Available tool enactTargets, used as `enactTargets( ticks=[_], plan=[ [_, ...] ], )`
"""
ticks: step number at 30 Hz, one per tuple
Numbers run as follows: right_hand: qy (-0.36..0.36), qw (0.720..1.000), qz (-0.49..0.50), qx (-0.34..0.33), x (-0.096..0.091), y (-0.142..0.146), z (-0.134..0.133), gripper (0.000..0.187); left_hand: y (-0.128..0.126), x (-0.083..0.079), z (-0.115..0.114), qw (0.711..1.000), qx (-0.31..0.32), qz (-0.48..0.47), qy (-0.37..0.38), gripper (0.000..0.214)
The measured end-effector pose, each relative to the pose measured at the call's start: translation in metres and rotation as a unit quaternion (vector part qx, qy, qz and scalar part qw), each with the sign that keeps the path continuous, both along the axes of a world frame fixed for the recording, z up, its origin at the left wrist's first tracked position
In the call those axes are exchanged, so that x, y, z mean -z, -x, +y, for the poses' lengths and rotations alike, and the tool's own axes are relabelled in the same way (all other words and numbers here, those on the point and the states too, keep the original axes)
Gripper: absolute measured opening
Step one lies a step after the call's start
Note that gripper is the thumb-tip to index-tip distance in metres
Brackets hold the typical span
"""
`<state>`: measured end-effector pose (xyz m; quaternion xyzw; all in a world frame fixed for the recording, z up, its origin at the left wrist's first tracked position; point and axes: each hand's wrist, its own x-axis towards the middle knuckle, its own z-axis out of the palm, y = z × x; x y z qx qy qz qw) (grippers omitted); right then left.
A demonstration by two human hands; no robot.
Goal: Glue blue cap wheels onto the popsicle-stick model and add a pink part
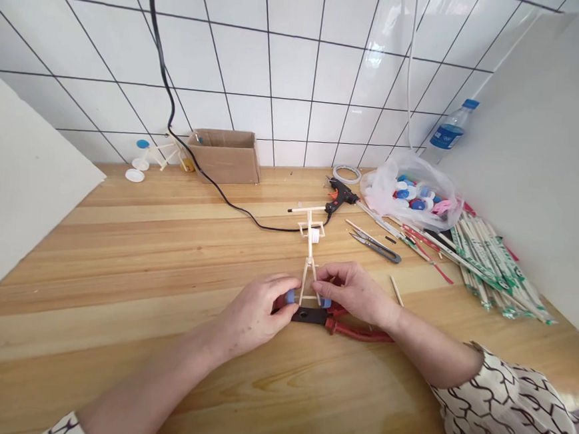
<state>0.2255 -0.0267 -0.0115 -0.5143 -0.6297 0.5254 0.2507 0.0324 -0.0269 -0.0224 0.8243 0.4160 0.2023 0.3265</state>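
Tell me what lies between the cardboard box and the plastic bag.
In the head view, a tape roll and a glue gun lie between the box and the bag, both nearer the bag.

A cream sleeve (510, 408) printed with dark, winding lines fills the lower right of the frame, its fabric loose and softly creased. A matching cuff (66, 428) peeks in at the bottom left (only a small corner shows). Beyond the cloth, both forearms are bare, as are the left hand (256, 311) and right hand (358, 293).
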Motion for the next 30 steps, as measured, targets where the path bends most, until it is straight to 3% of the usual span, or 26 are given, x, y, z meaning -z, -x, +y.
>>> enactTargets(
  ticks=[22, 30],
  plan=[
    [-0.015, 0.999, 0.039, 0.029, 0.006, 0.0014, 0.0016, 0.018, -0.0009, 0.0027, -0.0023, 1.0, -0.011, -0.008, 0.014, 0.015],
    [-0.022, 0.998, 0.047, 0.036, 0.0052, 0.0032, 0.0009, 0.019, -0.0047, 0.0044, -0.0061, 0.999, -0.034, -0.018, -0.026, 0.015]
  ],
)
